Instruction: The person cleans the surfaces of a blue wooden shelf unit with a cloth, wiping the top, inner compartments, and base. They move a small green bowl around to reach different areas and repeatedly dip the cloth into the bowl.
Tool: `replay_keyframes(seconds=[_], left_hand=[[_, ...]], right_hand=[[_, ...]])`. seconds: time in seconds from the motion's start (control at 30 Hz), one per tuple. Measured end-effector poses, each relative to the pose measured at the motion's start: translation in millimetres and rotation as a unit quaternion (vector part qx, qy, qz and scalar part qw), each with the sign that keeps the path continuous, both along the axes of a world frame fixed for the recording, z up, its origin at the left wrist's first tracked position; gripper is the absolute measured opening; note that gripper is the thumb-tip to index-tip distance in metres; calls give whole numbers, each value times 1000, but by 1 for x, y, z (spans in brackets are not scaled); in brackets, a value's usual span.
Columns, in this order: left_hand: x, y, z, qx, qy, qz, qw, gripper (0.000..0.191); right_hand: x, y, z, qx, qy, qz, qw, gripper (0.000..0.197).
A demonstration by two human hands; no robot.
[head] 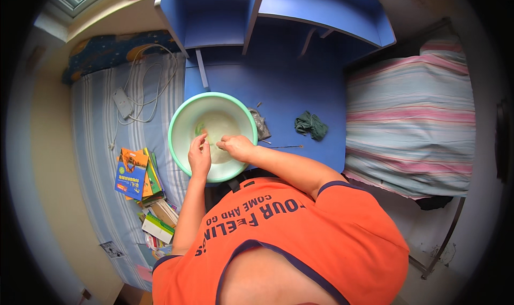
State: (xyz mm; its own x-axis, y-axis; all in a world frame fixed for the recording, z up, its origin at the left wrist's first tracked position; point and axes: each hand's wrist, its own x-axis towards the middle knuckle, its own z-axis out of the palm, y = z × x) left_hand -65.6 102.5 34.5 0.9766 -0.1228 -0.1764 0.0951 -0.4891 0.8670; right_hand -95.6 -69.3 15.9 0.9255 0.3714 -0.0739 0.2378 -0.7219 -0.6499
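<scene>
A round plastic basin (172, 138) with a mint-green rim stands at the left of the blue desktop, its left side reaching over the striped bedding. Cloudy water seems to lie in it, over a coloured patch on the bottom. My left hand (199, 156) is inside the basin's near left, fingers bent upward. From the right, my right hand (237, 146) reaches over the rim, its fingertips drawn together and pointing left. Whether either hand holds something small cannot be seen. Beside the basin's right rim lies a grey cloth (261, 124), partly hidden by it.
On the blue desktop (281, 92) are a crumpled dark green cloth (311, 126) and a thin stick (287, 146). A blue shelf unit (215, 34) rises behind. Left, a striped bed holds a corded power strip (122, 103) and piled books (132, 174). Striped bedding (409, 124) lies right.
</scene>
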Motion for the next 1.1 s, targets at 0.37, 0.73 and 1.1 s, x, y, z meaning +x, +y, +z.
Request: replay_keyframes(seconds=[0.37,0.73,1.1], left_hand=[[37,-45,-91,258,-131,5,957,42],[34,-92,-100,417,-130,46,898,62],[34,-84,-102,433,-146,47,888,65]], right_hand=[[15,-71,61,289,-23,-124,949,27],[186,-219,-65,-33,-139,-263,954,27],[208,-212,-76,-85,-264,-187,942,31]])
